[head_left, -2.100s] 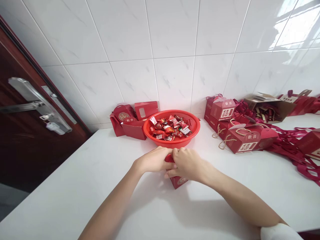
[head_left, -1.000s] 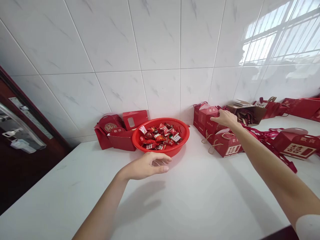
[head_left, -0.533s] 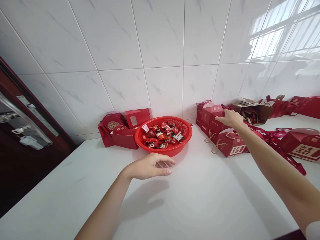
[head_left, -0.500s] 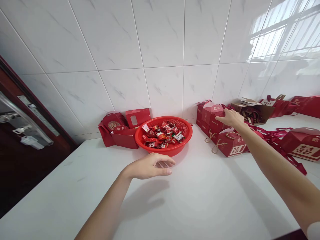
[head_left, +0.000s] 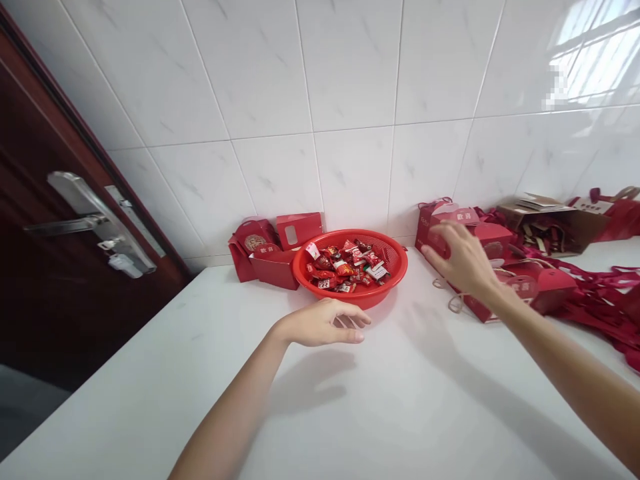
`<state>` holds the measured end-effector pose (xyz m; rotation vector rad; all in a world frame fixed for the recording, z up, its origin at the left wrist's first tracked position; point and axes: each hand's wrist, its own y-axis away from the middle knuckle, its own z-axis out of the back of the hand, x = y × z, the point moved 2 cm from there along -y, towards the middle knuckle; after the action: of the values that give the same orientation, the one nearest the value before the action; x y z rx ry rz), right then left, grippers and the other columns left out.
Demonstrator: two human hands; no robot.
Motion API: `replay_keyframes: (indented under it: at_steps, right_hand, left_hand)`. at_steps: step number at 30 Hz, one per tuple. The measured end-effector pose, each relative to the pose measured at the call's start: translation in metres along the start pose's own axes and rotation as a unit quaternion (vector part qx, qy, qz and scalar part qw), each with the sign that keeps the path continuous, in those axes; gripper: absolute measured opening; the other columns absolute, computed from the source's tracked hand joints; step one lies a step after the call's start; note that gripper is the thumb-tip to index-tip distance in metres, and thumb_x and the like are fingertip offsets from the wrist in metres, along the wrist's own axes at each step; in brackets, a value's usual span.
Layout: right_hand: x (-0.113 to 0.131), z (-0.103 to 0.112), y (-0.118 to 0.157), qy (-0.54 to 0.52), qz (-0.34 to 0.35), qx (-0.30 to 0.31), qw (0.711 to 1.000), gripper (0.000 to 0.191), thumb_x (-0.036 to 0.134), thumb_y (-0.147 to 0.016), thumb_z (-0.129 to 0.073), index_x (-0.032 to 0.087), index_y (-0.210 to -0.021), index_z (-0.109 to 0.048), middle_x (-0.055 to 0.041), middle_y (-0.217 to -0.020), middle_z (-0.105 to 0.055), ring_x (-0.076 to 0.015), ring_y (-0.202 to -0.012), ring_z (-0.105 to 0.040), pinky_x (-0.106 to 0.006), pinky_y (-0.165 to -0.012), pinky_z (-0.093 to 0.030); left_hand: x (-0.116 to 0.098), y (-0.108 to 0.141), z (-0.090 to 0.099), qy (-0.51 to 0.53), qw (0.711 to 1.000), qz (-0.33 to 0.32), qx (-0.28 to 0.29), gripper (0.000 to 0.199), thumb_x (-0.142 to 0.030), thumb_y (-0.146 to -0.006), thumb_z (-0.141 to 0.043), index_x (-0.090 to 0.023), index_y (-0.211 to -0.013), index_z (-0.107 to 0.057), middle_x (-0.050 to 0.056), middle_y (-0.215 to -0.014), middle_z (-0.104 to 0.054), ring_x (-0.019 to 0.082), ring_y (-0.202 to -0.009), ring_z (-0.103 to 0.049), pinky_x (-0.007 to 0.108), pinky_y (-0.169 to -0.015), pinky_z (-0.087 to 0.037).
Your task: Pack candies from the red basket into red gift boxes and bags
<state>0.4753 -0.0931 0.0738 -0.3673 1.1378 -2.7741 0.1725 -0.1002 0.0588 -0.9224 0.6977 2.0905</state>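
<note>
My left hand [head_left: 325, 324] hovers over the white table [head_left: 380, 413] with thumb and fingers apart, holding nothing. Just beyond it stands a red basket [head_left: 367, 300] with several wrapped candies [head_left: 345, 268] in it. My right hand [head_left: 463, 259], slightly blurred, is in the air in front of the red gift boxes [head_left: 435, 223] at the right. Its thumb and fingers are apart and nothing shows between them. It partly hides the nearest boxes, which have rope handles.
Left of the basket are open red boxes [head_left: 274, 267] against the tiled wall [head_left: 355, 160]. Dark red ribbons [head_left: 600, 300] and a brown open carton [head_left: 583, 230] lie at the right. A door with a metal handle [head_left: 90, 223] is at the far left.
The view has turned left, so the things appear further right. My right hand has drawn back from the top of the gift boxes towards the table's middle. My left hand keeps its pose.
</note>
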Motion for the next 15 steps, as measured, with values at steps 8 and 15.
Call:
replay_keyframes:
  at_steps: [8, 15]
  right_hand:
    - [0.117, -0.029, 0.144, -0.234, 0.241, 0.029, 0.941, 0.024, 0.012, -0.090, -0.053, 0.018, -0.112, -0.058, -0.0170, -0.119, -0.063, -0.0242, -0.098, -0.062, -0.040, -0.081, -0.055]
    - [0.124, -0.045, 0.170, -0.284, 0.254, 0.078, 0.921, 0.026, 0.003, -0.085, -0.047, 0.017, -0.105, -0.057, -0.0171, -0.116, -0.062, -0.0224, -0.090, -0.059, -0.041, -0.078, -0.056]
  left_hand:
    - [0.020, -0.002, 0.029, 0.090, 0.966, -0.077, -0.230, 0.028, -0.036, -0.081, -0.072, -0.016, -0.099, -0.074, 0.009, -0.106, -0.076, 0.023, -0.100, -0.070, 0.034, -0.091, -0.055]
    - [0.074, 0.012, 0.129, 0.029, 0.793, 0.030, -0.608, 0.036, -0.019, -0.076, -0.064, -0.016, -0.111, -0.071, 0.010, -0.119, -0.072, 0.023, -0.103, -0.070, 0.035, -0.096, -0.054]
